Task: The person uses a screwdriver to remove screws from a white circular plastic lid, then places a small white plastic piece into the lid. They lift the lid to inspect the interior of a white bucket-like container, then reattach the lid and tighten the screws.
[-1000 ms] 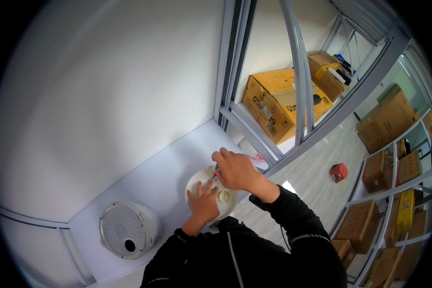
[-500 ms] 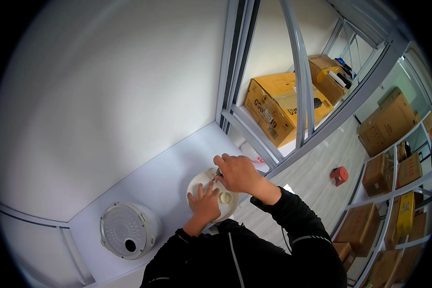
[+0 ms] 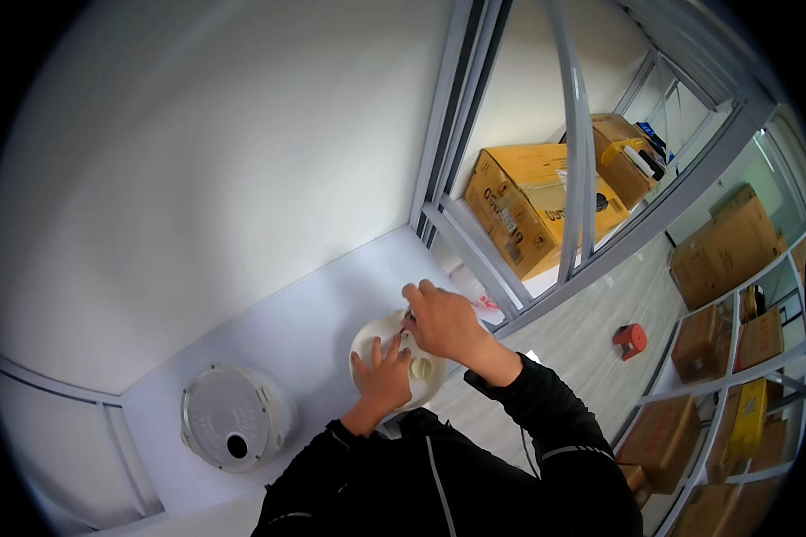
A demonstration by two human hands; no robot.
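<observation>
A round cream-coloured disc-like part (image 3: pixel 434 387) lies on the pale worktop (image 3: pixel 327 324) in front of me. My left hand (image 3: pixel 385 379) presses down on it with fingers spread and holds nothing. Over the far right rim of this part, my right hand (image 3: pixel 444 324) is closed round a thin tool with a dark, narrow shaft (image 3: pixel 405 330). Its tip points down at the disc, and most of it is hidden in the fingers. Beside my left hand, a short cream ring (image 3: pixel 421 368) stands up from the disc.
To the left stands a white round drum (image 3: pixel 278 419) with a greyish lid and dark hole. Metal frame bars (image 3: pixel 475 246) rise at the far right edge, with a yellow-brown carton (image 3: pixel 533 206) behind. A red stool (image 3: pixel 630 340) and shelves of cartons (image 3: pixel 658 438) are farther right.
The view has shifted slightly, moving the drum and frame in the picture. Both hands stay at the disc; the right hand has turned a little around the tool.
</observation>
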